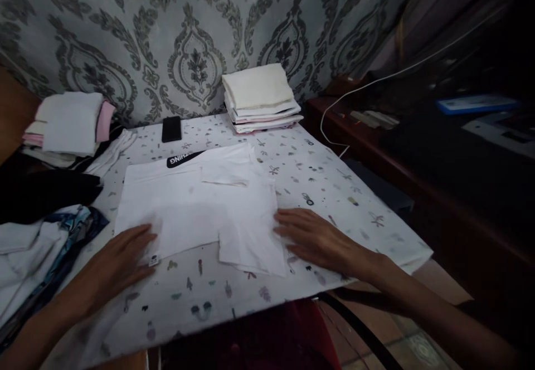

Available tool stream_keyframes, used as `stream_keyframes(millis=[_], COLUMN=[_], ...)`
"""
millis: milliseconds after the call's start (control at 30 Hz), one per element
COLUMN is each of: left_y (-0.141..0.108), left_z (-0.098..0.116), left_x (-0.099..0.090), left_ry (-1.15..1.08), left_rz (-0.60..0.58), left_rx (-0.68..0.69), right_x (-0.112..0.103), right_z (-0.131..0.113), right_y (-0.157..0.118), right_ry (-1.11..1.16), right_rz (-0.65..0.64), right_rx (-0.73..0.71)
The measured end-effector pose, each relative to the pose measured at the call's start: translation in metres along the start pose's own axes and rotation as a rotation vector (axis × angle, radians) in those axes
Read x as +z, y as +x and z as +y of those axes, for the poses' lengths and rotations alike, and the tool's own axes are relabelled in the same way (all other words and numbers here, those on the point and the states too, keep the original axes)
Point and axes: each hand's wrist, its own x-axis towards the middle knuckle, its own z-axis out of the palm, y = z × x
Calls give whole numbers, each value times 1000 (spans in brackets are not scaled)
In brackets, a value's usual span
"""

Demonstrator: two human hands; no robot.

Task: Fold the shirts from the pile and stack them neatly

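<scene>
A white shirt (188, 203) lies partly folded on the patterned tablecloth (326, 191), its sleeve laid across the body and a black printed patch at its upper edge. My left hand (112, 264) is at the shirt's lower left corner, close to a small tag, fingers spread and slightly blurred. At the shirt's right edge rests my right hand (313, 236), its fingers apart and touching the fabric. Neither hand grips the cloth.
Folded cloths (259, 88) are stacked at the back, with a black phone (171, 129) to their left. Another folded pile (73, 125) and loose clothes (37, 247) lie at the left. A white cable (376, 82) runs over the dark furniture at the right.
</scene>
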Motion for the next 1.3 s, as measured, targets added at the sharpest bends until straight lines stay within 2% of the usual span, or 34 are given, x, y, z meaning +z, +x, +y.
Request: stream_keyframes(millis=[200,300,400,467,533,600,667,733,800,867,967,1167,1233,1300], left_y=[-13,-15,-13,-4,11,33,58,79,93,98,96,87,87,89], left_z=[0,-1,-3,-5,-9,-15,-23,-29,-33,-34,-34,-36,-38,-40], left_x=[-5,-3,-8,-17,-29,-37,-40,-37,-31,-26,-23,-22,-20,-20], left_ry=[104,138,47,-114,-311,-483,-626,-739,-803,-815,-797,-733,-728,-730], left_rz=[-23,11,64,57,44,95,205,288,331,343,361,407,410,420], left_rx=[-11,-18,-87,-176,-294,-433,-575,-685,-751,-774,-804,-835,-829,-838], right_x=[-8,-3,2,-1,-8,-15,-17,-12,-1,9,17,15,11,5], right_z=[-12,-14,-15,-12,-3,11,29,48,65,77,84,79,76,73], right_y=[24,29,29,34,52,84,122,157,180,188,183,167,164,165], right_ry=[-34,-70,21,170,363,563,735,787,768,748,751,737,657,478], right_rz=[-85,-39,56,108,132,165,259,357,373,353,319,304,285,213], right_rx=[-137,-199,-188,-108,35,205,390,680,795,829,841,790,767,763])
